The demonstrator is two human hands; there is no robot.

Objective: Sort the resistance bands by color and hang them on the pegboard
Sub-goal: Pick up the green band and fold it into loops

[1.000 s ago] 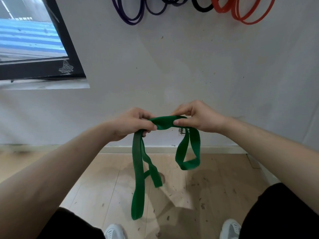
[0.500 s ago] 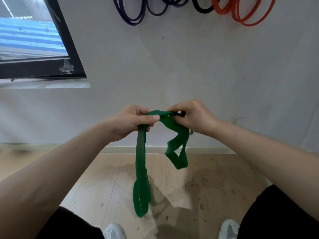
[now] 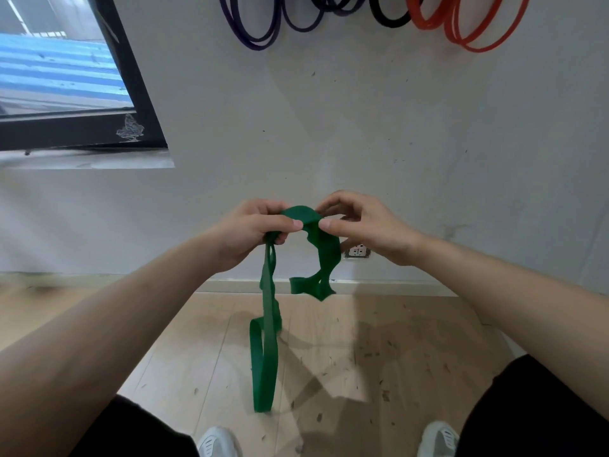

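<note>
You hold the green band (image 3: 268, 341) with both hands near the middle of the view, in front of the white wall (image 3: 329, 127). Your left hand (image 3: 253, 230) is curled round it, with the thumb laid across the top and pointing toward 3 o'clock. Your right hand (image 3: 365, 225) pinches it between thumb and forefinger, and the other fingers arch loosely above. The two thumb tips nearly meet, and a short hump of band rises between the hands.

From your left hand a long doubled length drops toward 6 o'clock. It ends in a narrow loop over the wooden floor (image 3: 395, 341); whether it touches the boards cannot be told. From your right hand a shorter, twisted part hangs toward 6 o'clock and curls back toward 9 o'clock at its low end, level with the skirting board (image 3: 395, 286).

At 12 o'clock, purple bands (image 3: 253, 31) hang against the wall. A black band (image 3: 389, 18) is just beside them toward 1 o'clock, and red bands (image 3: 474, 31) overlap it farther toward 1 o'clock. Whatever holds them is cut off by the top edge.

A dark-framed window (image 3: 66, 77) fills the 10 o'clock corner. A wall socket (image 3: 358, 251) shows just under your right hand. Your white shoes (image 3: 219, 443) sit at the bottom edge, at 6 and 5 o'clock.
</note>
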